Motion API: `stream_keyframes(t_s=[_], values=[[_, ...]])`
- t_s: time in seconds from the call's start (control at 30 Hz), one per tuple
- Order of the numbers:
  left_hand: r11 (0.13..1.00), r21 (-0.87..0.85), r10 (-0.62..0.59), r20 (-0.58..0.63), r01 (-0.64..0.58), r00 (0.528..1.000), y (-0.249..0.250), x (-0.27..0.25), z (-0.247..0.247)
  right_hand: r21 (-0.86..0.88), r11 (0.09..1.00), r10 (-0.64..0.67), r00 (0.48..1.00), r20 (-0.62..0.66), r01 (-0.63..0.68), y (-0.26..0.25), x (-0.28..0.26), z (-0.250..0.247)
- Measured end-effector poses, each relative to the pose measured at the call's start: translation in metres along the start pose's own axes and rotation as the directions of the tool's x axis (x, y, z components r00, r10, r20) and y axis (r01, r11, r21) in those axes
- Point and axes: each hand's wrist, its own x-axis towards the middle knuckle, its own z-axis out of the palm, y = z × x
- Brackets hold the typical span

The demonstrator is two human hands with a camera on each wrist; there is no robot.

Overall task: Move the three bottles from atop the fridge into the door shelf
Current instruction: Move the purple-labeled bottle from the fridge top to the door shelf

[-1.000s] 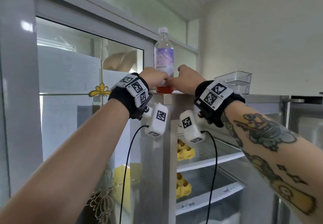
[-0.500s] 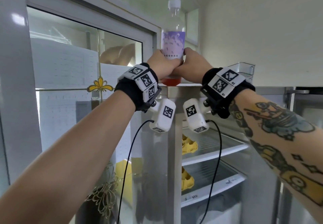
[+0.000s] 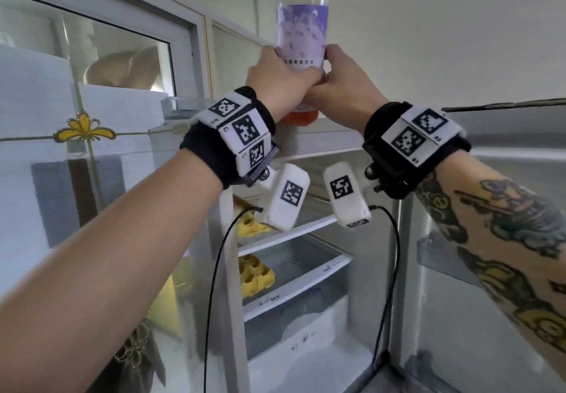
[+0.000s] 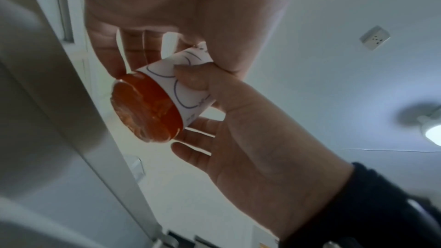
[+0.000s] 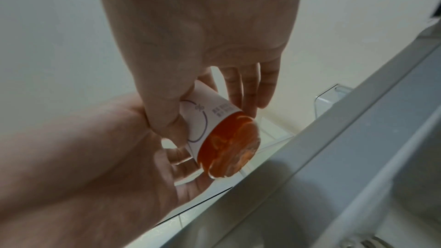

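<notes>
Bottle: you hold the bottle [image 3: 301, 40] upright in both hands, raised clear above the front edge of the fridge top [image 3: 330, 124]. Its label is purple and white, and orange liquid fills the bottom. The cap is cut off by the top of the head view.

Left grip: your left hand [image 3: 277, 81] wraps the lower body from the left. In the left wrist view the thumb lies across the white label and the fingers [image 4: 133, 48] curl round the far side, so this grip holds the bottle.

Right grip: your right hand [image 3: 344, 81] closes on the same lower part from the right. In the right wrist view the thumb presses the label and the fingers [image 5: 248, 86] reach round behind. It too holds the bottle, and the two hands touch each other at the front.

Bottle base: in both wrist views the orange bottom [image 4: 145, 110] hangs free below your hands, touching nothing.

Fridge: the fridge [image 3: 306, 257] stands open below your wrists. Yellow egg trays [image 3: 255, 276] lie at the left of its two shelves.

Door: the open door [image 3: 490, 239] is at the right, with a door shelf [image 3: 441, 256] on its inner face, well below the bottle.

Other bottles: you cannot tell where they are.
</notes>
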Motion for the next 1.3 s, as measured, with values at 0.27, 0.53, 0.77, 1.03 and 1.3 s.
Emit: stream_keyframes(t_s=[0.27, 0.53, 0.77, 1.03, 1.3], values=[[0.998, -0.032, 0.055, 0.153, -0.05, 0.987, 0.008, -0.052, 0.076, -0.059, 0.993, 0.102, 0.993, -0.053, -0.105, 0.054, -0.073, -0.064], [0.998, -0.064, 0.016, 0.342, 0.006, 0.939, 0.004, -0.108, 0.159, -0.152, 0.944, 0.288, 0.957, -0.042, -0.291, 0.13, -0.158, -0.103], [0.995, -0.071, -0.037, 0.438, 0.076, 0.898, -0.013, -0.167, 0.226, -0.202, 0.869, 0.46, 0.888, -0.009, -0.452, 0.186, -0.22, -0.126], [0.999, 0.022, -0.041, 0.551, 0.035, 0.834, -0.036, -0.224, 0.277, -0.336, 0.759, 0.602, 0.798, 0.037, -0.557, 0.236, -0.291, -0.139], [0.995, 0.094, -0.038, 0.682, -0.036, 0.73, -0.059, -0.266, 0.32, -0.356, 0.642, 0.737, 0.675, 0.04, -0.679, 0.281, -0.341, -0.151]])
